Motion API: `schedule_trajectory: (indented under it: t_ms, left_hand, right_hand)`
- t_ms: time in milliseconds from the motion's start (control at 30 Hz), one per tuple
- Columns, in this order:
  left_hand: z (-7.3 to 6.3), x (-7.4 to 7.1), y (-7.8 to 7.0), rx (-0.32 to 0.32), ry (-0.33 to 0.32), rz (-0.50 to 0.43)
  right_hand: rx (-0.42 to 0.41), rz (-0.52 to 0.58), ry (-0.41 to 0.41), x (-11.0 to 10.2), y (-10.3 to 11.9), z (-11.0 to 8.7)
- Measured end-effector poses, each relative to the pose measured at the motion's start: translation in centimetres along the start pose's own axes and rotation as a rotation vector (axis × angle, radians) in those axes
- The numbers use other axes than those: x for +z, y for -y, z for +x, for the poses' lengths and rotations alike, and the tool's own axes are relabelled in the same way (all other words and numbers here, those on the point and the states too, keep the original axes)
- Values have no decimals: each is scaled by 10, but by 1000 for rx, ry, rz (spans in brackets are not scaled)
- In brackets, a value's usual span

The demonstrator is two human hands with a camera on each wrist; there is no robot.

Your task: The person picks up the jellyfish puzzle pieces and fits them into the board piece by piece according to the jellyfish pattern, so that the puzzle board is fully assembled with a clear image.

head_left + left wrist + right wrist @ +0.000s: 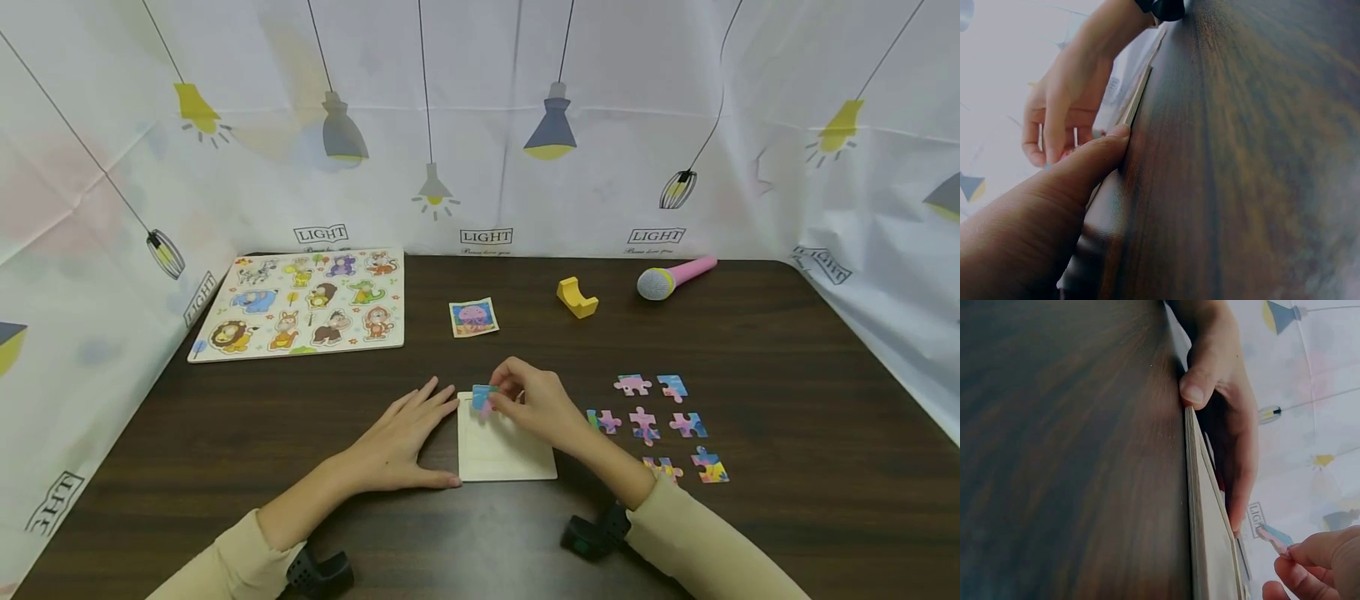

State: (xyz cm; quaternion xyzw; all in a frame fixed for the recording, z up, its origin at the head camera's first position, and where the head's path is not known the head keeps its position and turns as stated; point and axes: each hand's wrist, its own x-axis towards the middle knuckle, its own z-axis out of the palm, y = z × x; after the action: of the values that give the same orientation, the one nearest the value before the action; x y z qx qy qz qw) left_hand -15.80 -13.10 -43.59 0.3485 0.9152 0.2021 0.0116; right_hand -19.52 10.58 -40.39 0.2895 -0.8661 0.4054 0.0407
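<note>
A pale square puzzle tray (502,457) lies on the dark table in front of me. My left hand (401,437) lies flat beside the tray's left edge, its thumb (1094,159) touching the tray's near corner. My right hand (532,404) pinches a blue and pink puzzle piece (482,400) over the tray's far left corner. In the right wrist view the tray's edge (1200,512) runs down the frame, with the left thumb (1200,378) against it and the piece (1272,536) in the fingertips.
Several loose puzzle pieces (660,425) lie right of the tray. A small picture card (473,317), a yellow block (577,297) and a pink toy microphone (675,277) sit further back. An animal puzzle board (303,302) is at the far left. A patterned cloth backs the table.
</note>
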Motion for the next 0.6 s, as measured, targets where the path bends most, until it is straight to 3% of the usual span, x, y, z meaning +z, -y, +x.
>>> schedule_trajectory:
  t_ms: [333, 600]
  left_hand:
    - [0, -1, -1, 15, -3, -4]
    - [-1, 0, 0, 20, 1, 27]
  right_hand:
    - [95, -75, -21, 13, -3, 4]
    - [126, -131, -46, 19, -6, 3]
